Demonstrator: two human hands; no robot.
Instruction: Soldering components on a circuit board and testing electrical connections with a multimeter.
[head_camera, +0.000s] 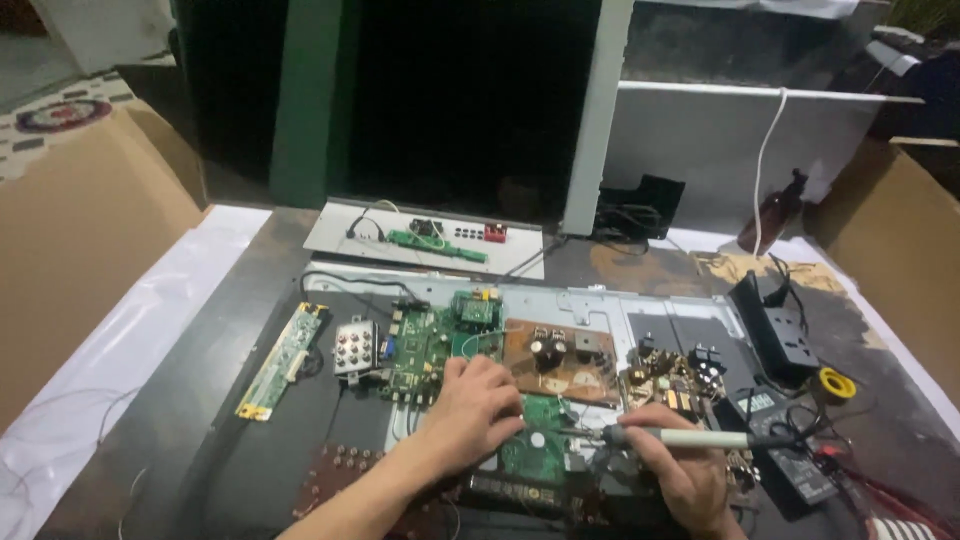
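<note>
My left hand rests with curled fingers on a small green circuit board, pressing it down against the metal chassis plate. My right hand grips a white-handled soldering iron like a pen, its tip pointing left toward the small board, close to my left fingertips. A larger green main board and a brown power board lie just beyond my hands.
A long narrow green strip board lies at the left. A black power strip, a solder spool and a black adapter sit at the right. A white panel with a small board and a brown bottle stand behind; cardboard flanks both sides.
</note>
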